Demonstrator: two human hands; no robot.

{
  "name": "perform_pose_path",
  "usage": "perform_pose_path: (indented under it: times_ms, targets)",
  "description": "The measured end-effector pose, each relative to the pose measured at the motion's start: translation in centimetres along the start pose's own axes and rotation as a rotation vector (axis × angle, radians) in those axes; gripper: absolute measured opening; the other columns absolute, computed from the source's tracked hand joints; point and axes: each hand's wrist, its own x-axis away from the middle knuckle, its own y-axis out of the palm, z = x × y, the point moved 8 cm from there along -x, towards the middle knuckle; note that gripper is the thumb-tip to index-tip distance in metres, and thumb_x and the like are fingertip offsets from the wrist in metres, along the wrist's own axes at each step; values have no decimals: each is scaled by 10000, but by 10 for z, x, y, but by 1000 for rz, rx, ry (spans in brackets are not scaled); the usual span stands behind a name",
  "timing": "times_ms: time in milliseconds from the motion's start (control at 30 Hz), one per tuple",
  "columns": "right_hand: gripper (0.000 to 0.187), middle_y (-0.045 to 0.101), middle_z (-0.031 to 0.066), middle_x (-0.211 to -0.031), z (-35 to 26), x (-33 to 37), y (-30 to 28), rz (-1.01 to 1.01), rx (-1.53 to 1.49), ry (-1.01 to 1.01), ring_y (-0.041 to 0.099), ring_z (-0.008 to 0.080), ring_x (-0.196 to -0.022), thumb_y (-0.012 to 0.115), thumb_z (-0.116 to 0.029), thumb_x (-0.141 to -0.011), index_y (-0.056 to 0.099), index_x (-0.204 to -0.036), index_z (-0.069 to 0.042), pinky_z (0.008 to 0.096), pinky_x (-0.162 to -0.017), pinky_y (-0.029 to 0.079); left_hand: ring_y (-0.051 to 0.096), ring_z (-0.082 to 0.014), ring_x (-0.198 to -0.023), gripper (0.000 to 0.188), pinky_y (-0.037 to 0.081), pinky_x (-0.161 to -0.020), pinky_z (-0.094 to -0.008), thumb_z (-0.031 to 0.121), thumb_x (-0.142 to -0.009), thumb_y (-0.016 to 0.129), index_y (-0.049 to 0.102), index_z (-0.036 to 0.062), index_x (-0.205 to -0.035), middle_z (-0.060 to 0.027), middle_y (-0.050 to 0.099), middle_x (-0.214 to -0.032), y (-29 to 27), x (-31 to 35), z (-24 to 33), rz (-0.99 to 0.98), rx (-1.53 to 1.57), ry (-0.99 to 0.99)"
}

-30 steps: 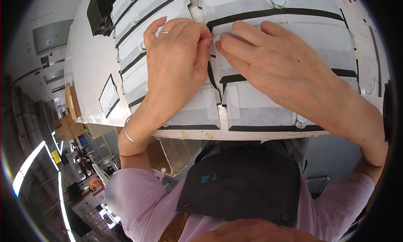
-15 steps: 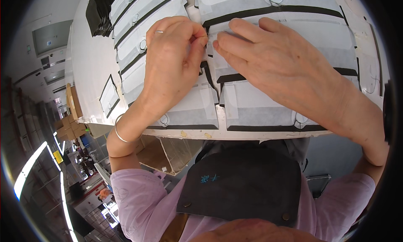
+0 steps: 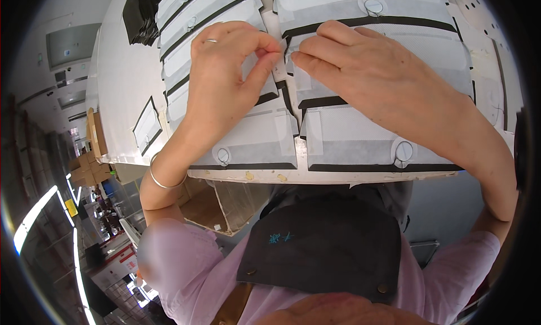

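My left hand (image 3: 225,71), with a ring on one finger, pinches thumb and forefinger together at the gap between two columns of panels. Whatever lies in that pinch is too small to make out. Across the gap, my right hand (image 3: 372,71) is bent over the left end of a white panel with black edging (image 3: 428,57). Its fingertips press together near the panel's corner; the thumb is hidden beneath. Nearer me lie another white panel (image 3: 355,136) with a round disc (image 3: 404,151) at its lower edge, and a similar left panel (image 3: 259,136) with its own disc (image 3: 224,155).
More white panels (image 3: 217,26) lie in rows farther up the pale table (image 3: 115,99). A stack of black pieces (image 3: 141,15) sits at the far left, with a small black-edged white piece (image 3: 147,126) nearer. An open cardboard box (image 3: 225,204) stands below the table's front edge.
The view has shifted slightly, with the panels appearing farther right. My left thumb and forefinger now form a rounder pinch. The fingers of my right hand have drawn closer together.
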Motion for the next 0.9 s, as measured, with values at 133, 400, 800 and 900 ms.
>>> perform_pose_path:
  times_ms: [133, 400, 800, 900]
  targets:
    - [417, 600, 63, -1227, -3, -2, 2, 1, 74, 8, 552, 199, -1121, 621, -28, -818, 626, -1231, 28, 296, -937, 532, 623, -244, -1061, 101, 374, -1035, -422, 57, -842, 762, 739, 97, -933, -4, 699, -852, 1, -4, 7, 26, -48, 63]
    - [435, 572, 76, -1216, -3, -2, -3, 41, -44, 41, 545, 213, -1135, 610, -14, -829, 617, -1258, 58, 316, -945, 531, 575, -270, -1195, 141, 371, -1062, -423, 103, -807, 794, 757, 107, -943, 6, 676, -982, 9, -22, 4, -122, -66, 300]
    - [509, 556, 75, -1265, -4, -3, -2, 8, 15, 78, 530, 232, -1164, 604, 2, -808, 597, -1316, 42, 340, -987, 502, 519, -265, -1256, 104, 368, -1075, -434, 142, -842, 774, 712, 98, -912, -1, 629, -1023, 27, -37, -12, -295, 145, 459]
    - [512, 553, 79, -1278, -3, -2, 0, 9, 20, 90, 525, 239, -1199, 605, -2, -809, 592, -1319, 37, 349, -1007, 496, 503, -272, -1261, 98, 376, -1067, -428, 145, -878, 748, 684, 89, -925, -14, 611, -1034, 32, -34, -14, -306, 107, 471]
